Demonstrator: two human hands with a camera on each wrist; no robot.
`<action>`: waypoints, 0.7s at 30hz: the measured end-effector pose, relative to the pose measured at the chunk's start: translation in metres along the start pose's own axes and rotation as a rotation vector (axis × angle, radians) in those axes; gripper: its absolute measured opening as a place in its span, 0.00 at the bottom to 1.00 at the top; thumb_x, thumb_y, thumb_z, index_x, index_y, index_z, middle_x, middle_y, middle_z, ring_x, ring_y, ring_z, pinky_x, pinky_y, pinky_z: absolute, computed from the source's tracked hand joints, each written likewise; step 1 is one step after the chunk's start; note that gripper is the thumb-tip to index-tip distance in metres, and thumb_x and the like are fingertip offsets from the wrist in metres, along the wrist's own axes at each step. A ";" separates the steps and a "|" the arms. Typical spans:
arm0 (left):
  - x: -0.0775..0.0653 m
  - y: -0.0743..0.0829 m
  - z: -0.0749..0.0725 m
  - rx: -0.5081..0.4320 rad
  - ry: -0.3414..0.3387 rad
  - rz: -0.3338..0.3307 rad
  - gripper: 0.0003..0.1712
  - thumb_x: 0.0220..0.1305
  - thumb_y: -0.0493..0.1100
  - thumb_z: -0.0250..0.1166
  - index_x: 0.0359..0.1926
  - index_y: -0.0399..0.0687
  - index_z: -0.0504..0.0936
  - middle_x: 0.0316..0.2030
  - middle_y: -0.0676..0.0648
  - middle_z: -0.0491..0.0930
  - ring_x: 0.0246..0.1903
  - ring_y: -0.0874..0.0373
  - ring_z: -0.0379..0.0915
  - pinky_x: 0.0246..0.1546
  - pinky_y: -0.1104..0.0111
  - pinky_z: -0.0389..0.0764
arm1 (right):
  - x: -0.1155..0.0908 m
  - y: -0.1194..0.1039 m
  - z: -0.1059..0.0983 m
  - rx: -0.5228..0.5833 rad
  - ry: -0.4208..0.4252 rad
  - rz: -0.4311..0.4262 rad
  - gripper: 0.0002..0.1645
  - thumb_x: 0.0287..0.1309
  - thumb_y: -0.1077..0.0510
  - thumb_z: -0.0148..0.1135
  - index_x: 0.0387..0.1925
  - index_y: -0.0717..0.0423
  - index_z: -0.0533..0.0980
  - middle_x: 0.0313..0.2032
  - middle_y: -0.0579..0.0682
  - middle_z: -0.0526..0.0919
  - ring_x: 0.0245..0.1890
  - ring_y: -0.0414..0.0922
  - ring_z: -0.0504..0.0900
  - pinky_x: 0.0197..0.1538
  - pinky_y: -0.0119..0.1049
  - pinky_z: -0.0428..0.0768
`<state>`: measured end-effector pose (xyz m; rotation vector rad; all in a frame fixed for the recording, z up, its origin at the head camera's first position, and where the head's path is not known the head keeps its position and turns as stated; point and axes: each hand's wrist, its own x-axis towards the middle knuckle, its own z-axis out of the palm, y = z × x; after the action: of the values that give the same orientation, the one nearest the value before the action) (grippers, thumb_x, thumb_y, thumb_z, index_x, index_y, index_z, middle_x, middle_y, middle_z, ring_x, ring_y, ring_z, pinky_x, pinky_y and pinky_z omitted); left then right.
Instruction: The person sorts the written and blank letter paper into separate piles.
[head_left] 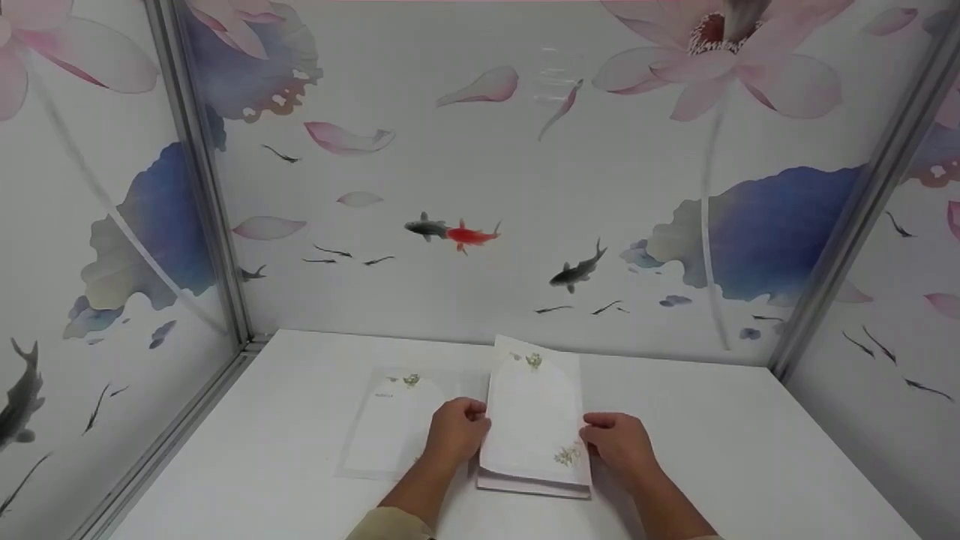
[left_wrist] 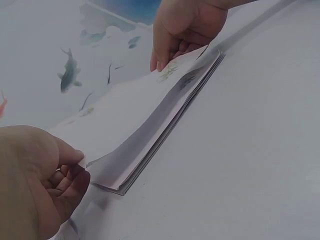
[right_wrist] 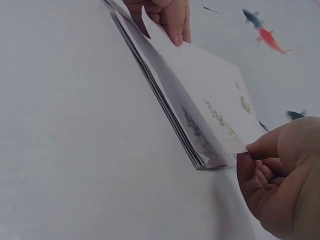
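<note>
A white sheet of paper [head_left: 531, 420] with small green-gold floral prints is raised over a paper stack [head_left: 534, 487] of several layers on the table. My left hand [head_left: 456, 433] pinches the sheet's left edge between thumb and fingers. On the opposite side, my right hand [head_left: 621, 444] pinches the right edge. Both wrist views show a gap between the raised sheet and the stack [left_wrist: 155, 137], whose layered edges [right_wrist: 165, 102] are visible. To the left lies a similar printed sheet [head_left: 394, 431] with a short line of text, inside or on a clear sleeve [head_left: 352, 465]; the left forearm partly covers it.
The white table [head_left: 247, 450] is bounded by a back panel [head_left: 375, 300] and side panels printed with lotus flowers and fish. Metal posts [head_left: 214, 195] stand at the corners.
</note>
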<state>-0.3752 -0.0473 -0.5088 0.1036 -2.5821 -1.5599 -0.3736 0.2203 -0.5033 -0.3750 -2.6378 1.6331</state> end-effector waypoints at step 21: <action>-0.018 0.033 0.056 -0.123 -0.031 0.026 0.16 0.71 0.40 0.68 0.58 0.46 0.87 0.45 0.51 0.87 0.47 0.59 0.83 0.52 0.62 0.87 | 0.008 0.020 -0.061 0.118 0.009 0.092 0.27 0.75 0.58 0.62 0.70 0.63 0.76 0.68 0.67 0.78 0.55 0.50 0.87 0.49 0.35 0.89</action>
<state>-0.3654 0.0191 -0.5066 0.0341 -2.4922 -1.7192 -0.3695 0.2840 -0.4946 -0.5056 -2.5385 1.7982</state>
